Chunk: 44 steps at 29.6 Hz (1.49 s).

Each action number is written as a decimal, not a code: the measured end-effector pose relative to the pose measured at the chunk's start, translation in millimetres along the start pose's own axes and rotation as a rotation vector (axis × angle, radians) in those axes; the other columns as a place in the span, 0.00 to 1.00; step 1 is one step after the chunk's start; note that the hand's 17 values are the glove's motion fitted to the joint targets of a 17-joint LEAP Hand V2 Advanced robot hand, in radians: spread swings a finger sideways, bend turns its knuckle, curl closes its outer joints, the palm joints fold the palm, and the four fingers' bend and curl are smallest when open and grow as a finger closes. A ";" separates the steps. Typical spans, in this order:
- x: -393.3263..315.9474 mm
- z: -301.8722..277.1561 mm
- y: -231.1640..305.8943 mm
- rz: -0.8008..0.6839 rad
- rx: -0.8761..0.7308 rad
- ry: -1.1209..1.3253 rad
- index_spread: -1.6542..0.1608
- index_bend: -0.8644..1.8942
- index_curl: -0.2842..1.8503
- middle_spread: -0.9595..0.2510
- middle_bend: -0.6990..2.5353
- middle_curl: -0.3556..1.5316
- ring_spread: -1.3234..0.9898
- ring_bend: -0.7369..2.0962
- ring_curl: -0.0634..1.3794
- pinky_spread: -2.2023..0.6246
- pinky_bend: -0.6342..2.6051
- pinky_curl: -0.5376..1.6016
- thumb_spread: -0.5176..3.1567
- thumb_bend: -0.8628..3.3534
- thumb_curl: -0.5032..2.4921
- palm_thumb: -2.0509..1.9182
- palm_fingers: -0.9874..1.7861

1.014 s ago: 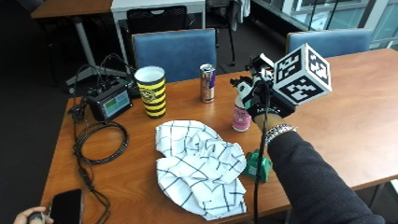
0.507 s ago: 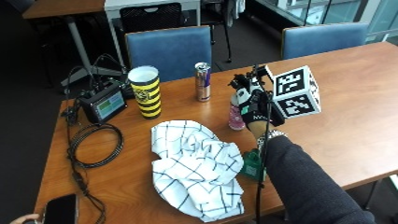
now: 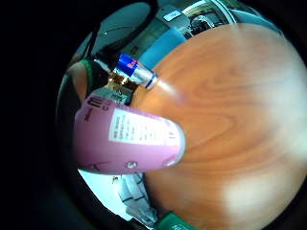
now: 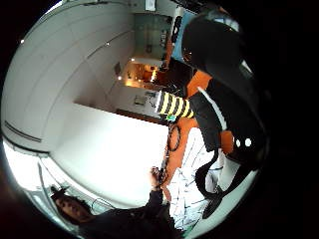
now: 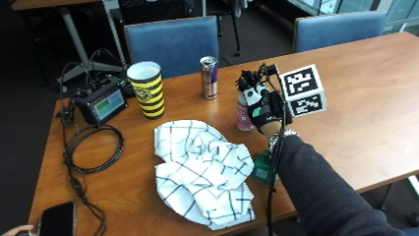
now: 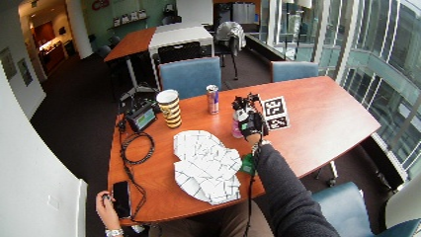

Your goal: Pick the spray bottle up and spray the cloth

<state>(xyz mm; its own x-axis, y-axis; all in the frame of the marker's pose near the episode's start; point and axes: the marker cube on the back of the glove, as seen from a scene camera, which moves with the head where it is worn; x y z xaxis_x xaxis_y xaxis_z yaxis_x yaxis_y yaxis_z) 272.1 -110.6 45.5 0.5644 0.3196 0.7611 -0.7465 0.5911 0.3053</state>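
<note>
Outside view: gloved right hand is at the pink spray bottle, which stands on the tabletop just beside the checked cloth; can't tell if fingers are curled round it or just alongside. Little-finger palm view: bottle v. close to palm, can behind it. Risk, imo: hand sits high near the top, so bottle could tip or slip on lifting, & nozzle may point away from cloth.

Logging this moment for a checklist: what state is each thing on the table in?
spray bottle: upright on the table, gloved right hand against it.
cloth: crumpled, lying on the table.
can: upright.
striped cup: upright.
cable: coiled.
phone: flat, screen dark.
</note>
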 end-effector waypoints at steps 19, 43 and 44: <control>-69.4 -12.0 -30.7 -0.170 0.015 -0.101 0.74 0.42 0.37 0.60 0.35 0.46 0.48 0.38 0.34 0.74 0.26 0.39 0.56 0.20 0.25 0.67 0.79; -7.0 -8.9 16.6 -0.117 -0.170 -0.106 0.74 0.41 0.39 0.60 0.38 0.48 0.48 0.39 0.36 0.74 0.26 0.40 0.55 0.21 0.25 0.68 0.82; -15.5 -12.4 15.7 -0.137 -0.186 -0.100 0.74 0.40 0.39 0.60 0.38 0.48 0.48 0.40 0.36 0.74 0.27 0.41 0.55 0.21 0.25 0.68 0.82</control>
<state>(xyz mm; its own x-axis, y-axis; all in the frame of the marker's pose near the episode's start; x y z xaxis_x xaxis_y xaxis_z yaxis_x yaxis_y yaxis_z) 256.0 -97.1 31.4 0.6114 0.1572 0.7756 -0.5821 0.7532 0.3063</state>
